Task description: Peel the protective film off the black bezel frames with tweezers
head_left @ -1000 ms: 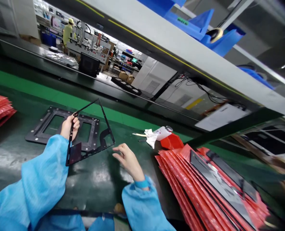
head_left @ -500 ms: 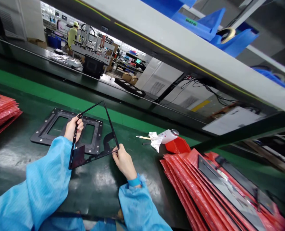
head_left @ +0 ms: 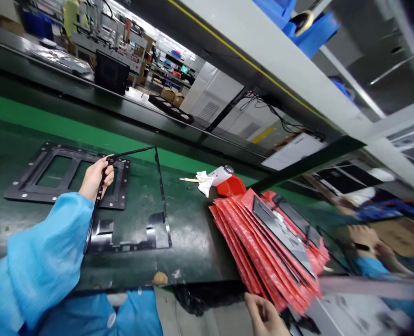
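Observation:
My left hand [head_left: 96, 177] is closed on the left edge of a thin black frame [head_left: 161, 196], which it holds just above the green bench. The frame's lower part carries a dark film panel [head_left: 129, 235]. Behind the hand a black metal fixture plate [head_left: 35, 182] with two openings lies flat on the bench. My right hand [head_left: 264, 315] is low at the picture's bottom edge, beside the near end of a fanned stack of red bags [head_left: 259, 252] with black frames on top. Its fingers are curled, and whether they hold anything is hidden.
A white bottle [head_left: 219, 175], a white cloth [head_left: 204, 183] and a red tray [head_left: 231, 185] lie behind the red stack. Another person's hands [head_left: 368, 240] work at the far right. A conveyor [head_left: 129, 105] runs behind the green strip, under a grey shelf with blue bins [head_left: 312, 28].
My right hand let go of the frame's right corner and dropped to the near end of the red stack. The view swung right and down; the frame now lies flatter.

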